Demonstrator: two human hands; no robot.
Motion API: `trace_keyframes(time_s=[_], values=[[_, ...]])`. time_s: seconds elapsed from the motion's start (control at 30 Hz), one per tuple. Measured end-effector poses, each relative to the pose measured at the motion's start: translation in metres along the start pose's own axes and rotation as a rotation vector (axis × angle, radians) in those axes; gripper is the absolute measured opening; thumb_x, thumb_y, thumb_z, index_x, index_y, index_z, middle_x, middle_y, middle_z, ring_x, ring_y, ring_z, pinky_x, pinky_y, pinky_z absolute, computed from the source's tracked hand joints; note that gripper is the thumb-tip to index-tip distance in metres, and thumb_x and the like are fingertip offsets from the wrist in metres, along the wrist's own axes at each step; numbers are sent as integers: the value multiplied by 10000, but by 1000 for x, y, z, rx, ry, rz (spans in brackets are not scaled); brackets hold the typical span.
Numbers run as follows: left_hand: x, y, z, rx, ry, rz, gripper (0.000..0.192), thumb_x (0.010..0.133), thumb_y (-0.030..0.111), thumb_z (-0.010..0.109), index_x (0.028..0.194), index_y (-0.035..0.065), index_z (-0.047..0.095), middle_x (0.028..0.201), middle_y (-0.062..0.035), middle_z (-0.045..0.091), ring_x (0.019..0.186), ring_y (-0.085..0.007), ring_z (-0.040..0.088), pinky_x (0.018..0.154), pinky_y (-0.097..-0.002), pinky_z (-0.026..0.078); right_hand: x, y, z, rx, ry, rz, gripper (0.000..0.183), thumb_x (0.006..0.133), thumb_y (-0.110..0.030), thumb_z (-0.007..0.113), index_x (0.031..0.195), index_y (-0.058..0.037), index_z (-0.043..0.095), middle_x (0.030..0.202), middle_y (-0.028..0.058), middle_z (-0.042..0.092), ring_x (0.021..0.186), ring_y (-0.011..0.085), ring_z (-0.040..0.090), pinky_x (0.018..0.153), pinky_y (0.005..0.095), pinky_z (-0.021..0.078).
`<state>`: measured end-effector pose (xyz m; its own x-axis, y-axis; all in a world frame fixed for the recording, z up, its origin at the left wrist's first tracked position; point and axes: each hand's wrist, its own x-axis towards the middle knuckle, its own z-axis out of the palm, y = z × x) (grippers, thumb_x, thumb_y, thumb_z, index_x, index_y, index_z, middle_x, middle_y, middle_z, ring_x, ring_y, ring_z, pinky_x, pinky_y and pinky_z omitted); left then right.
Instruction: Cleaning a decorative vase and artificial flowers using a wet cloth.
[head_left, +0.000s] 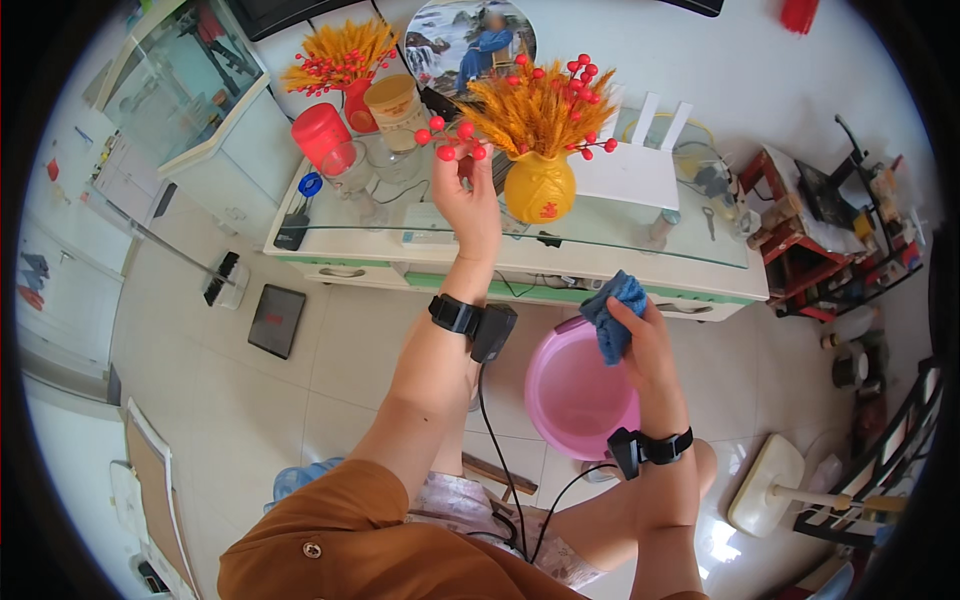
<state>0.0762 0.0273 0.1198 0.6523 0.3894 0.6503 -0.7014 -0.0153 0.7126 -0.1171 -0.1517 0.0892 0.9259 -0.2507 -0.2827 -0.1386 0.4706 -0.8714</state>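
My left hand is raised over the glass-topped cabinet, its fingertips closed on a sprig of red artificial berries. Just right of it stands a yellow vase holding dried wheat ears and more red berries. My right hand grips a crumpled blue cloth in front of the cabinet's edge. Below that cloth, a pink plastic basin sits on the tiled floor. Both wrists wear black straps with small devices and cables.
On the cabinet stand a white router, a red vase, a red-lidded jar, a tan canister and a round picture plate. A black scale and a dustpan with brush are on the floor at left.
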Motion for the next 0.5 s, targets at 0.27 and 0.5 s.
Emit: trace_keyframes(time_s=[0.27,0.5], values=[[3,-6,1,34,5,74,168,923,108,681,1070,34,644,907,-2,626,729,-76,520,651,-226,419,-3,-2,0,1,-15,-1,265,910,-105,672,1135,12,595,969,86,686,827,148,655,682,254,515],[-3,3,-5,81,-13,45,155,926,125,685,1025,20,629,913,-9,622,744,-76,492,671,-237,416,-4,-4,-2,8,-15,-26,234,917,-105,658,1112,12,601,925,80,687,767,125,641,620,235,497]])
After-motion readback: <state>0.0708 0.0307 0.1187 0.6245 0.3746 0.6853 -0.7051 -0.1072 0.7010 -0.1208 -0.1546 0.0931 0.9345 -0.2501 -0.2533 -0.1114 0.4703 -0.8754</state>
